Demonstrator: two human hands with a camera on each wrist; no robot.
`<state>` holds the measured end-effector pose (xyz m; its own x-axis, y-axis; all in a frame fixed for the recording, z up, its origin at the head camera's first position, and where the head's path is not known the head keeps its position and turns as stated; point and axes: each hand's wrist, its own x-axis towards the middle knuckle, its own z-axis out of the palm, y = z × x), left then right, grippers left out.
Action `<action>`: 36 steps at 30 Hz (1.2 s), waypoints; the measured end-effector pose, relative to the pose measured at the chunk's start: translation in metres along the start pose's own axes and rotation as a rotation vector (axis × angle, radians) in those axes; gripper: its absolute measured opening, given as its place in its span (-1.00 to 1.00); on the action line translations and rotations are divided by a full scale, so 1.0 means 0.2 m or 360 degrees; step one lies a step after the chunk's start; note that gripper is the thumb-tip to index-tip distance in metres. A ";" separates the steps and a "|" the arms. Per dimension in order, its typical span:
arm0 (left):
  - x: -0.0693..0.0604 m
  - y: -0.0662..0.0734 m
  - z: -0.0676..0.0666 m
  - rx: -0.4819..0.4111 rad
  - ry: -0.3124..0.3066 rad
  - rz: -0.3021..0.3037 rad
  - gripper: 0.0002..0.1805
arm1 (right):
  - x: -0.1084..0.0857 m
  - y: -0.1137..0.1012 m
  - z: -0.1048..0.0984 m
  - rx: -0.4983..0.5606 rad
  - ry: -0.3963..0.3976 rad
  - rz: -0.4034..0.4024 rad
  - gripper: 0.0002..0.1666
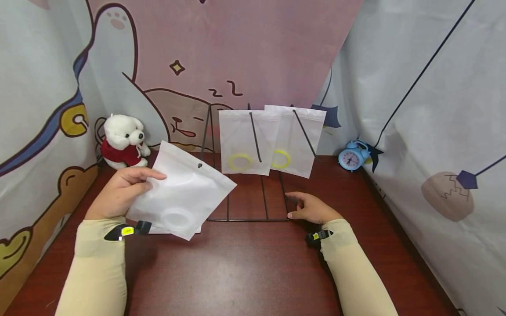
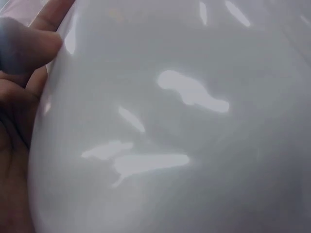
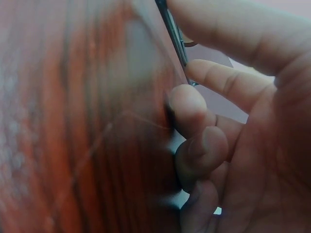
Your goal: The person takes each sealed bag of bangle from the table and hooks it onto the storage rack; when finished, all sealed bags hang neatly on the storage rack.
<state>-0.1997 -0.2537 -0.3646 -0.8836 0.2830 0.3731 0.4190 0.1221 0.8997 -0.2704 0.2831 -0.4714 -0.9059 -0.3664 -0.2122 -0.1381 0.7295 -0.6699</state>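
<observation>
My left hand (image 1: 118,188) pinches the left edge of a tilted white zip bag (image 1: 178,193) between thumb and fingers. A faint ring shape shows in its lower part. At the bag's top edge is a dark spot, in line with the left prong of a black wire rack (image 1: 247,220); whether the prong passes through is unclear. In the left wrist view, the glossy bag (image 2: 170,126) covers most of the picture. At the rack's front right corner, my right hand (image 1: 314,208) holds the wire with thumb and index finger; its other fingers are curled against the table.
Two white zip bags, a left one (image 1: 249,136) and a right one (image 1: 302,136), hang from the rack's other prongs, each with a yellow ring inside. White material (image 1: 170,230) lies under the held bag. A plush dog (image 1: 122,140) and a blue alarm clock (image 1: 352,156) stand at the back.
</observation>
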 end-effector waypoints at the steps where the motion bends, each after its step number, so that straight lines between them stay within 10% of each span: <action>1: 0.00 0.00 0.00 -0.0018 -0.0008 -0.0013 -0.64 | 0.00 0.00 0.00 0.0002 0.0000 0.0001 -0.11; 20: 0.07 -0.09 0.09 0.0476 0.0093 -0.0105 -0.60 | -0.01 -0.01 0.00 -0.0004 -0.0002 0.0008 -0.11; 36: 0.09 -0.16 0.18 0.0400 0.0131 -0.0113 -0.59 | 0.00 0.01 0.00 -0.0010 -0.0013 -0.0025 -0.11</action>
<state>-0.2213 -0.2171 -0.3941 -0.9223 0.1882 0.3377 0.3852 0.3739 0.8437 -0.2713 0.2839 -0.4728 -0.9004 -0.3824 -0.2075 -0.1547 0.7272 -0.6688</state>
